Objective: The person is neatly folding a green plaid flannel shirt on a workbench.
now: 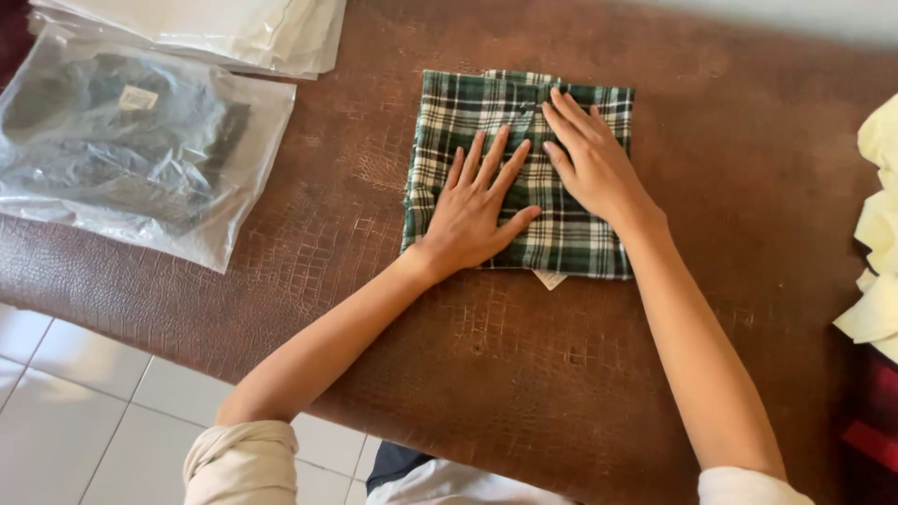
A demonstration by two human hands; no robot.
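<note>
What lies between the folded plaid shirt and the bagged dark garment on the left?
In the head view, only bare brown crocodile-textured surface lies between the folded green plaid shirt and the clear plastic bag holding a dark garment.

matt woven plaid cloth (524, 168) on rough croc-embossed leather top (561, 374); glossy plastic bag (140, 150).

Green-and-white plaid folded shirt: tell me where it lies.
The green-and-white plaid folded shirt lies mid-table on the brown textured surface, under the left hand and right hand.

Cream fabric pile (877, 243): cut off at right edge. Clear bags stack (234, 28): cropped at top. Bagged dark garment (122, 131): blurred thru plastic. Plaid shirt (449, 122): mid part hidden under hands.
</note>
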